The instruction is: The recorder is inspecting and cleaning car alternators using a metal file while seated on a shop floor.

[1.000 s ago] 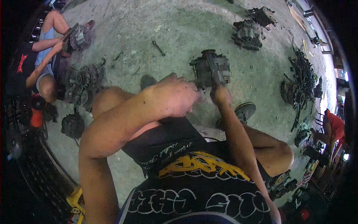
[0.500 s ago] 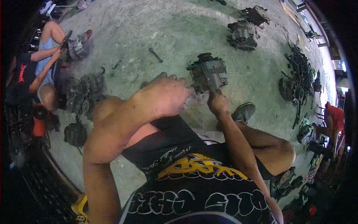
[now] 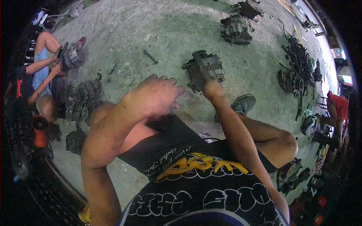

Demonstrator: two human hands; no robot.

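Note:
An alternator-like machine part [image 3: 192,73] with a round pulley on top stands on the concrete floor in front of me. My right hand [image 3: 213,89] is closed around a dark, long tool [image 3: 204,69], which slants up across the part's face. Motion smears the tool, so its exact kind does not show. Left of the part, my left hand [image 3: 156,94] hovers above my leg with its fingers loosely bent. A gap shows between its thumb and forefinger, and nothing is visible in it. Its palm side is hidden.
A long bolt [image 3: 151,57] lies beyond my left hand. Another similar part [image 3: 236,29] stands farther off. Tangled dark wiring and parts [image 3: 299,67] lie at right, and greasy parts [image 3: 83,96] at left. A co-worker [image 3: 44,73] sits at far left, handling a machine part.
My left hand has drawn slightly left, away from the machine part. The tool in my right hand has swung to a more upright slant. The whole view has shifted a little.

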